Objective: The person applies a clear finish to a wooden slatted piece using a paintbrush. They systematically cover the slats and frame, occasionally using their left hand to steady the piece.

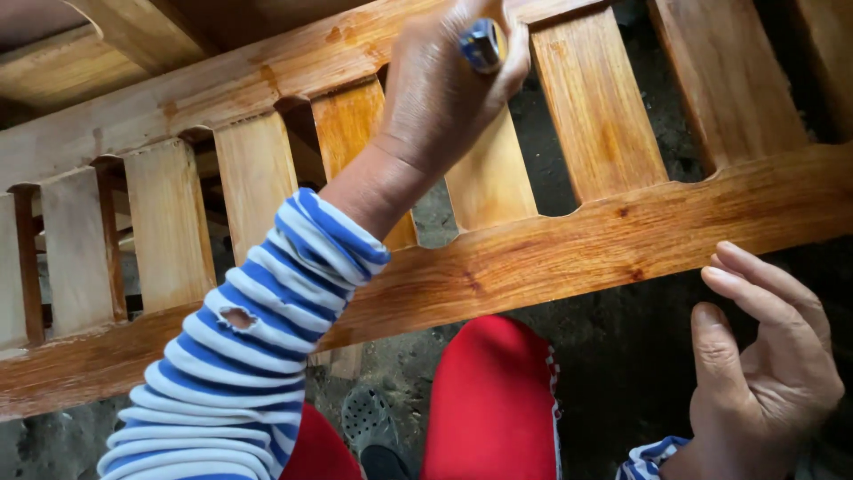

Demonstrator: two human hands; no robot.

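The slatted frame point(569, 249) is wood, warm orange-brown with a clear grain and a faint sheen, as if oiled or varnished; the slats toward nine o'clock look paler and more matt. Its rail edges are smooth, with scalloped cut-outs. The left hand point(444, 89), at twelve o'clock, grips a small object point(482, 43) with a glossy blue and silvery surface; its material cannot be told. The striped sleeve point(258, 347) is soft knitted cloth, blue and white, with a small hole. The red trousers point(489, 400) are smooth matt cloth. The floor point(622, 356) at five o'clock looks rough, dark and dull.
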